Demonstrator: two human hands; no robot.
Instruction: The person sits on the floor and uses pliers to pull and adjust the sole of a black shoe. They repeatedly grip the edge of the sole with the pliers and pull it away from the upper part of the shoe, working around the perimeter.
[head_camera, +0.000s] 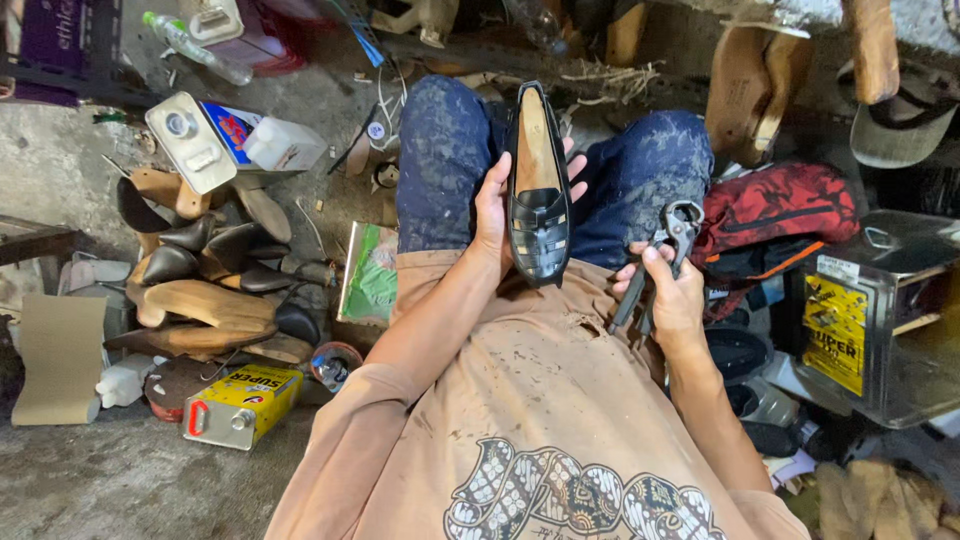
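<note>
My left hand (492, 215) holds a black woven flat shoe (538, 205) over my lap, its toe toward me and its tan insole facing up; the fingertips show past its right side. My right hand (672, 295) grips metal pincers (662, 255) by the handles, the jaws pointing up just right of the shoe. Both hands rest above my dark patterned trousers (445, 160) and stained tan shirt (520, 400).
Left on the concrete floor lie a heap of wooden shoe lasts and black uppers (200, 290), a yellow tin can (240, 405) and white containers (230, 140). Right stand a red bag (780, 205) and a metal tin with a yellow label (870, 320).
</note>
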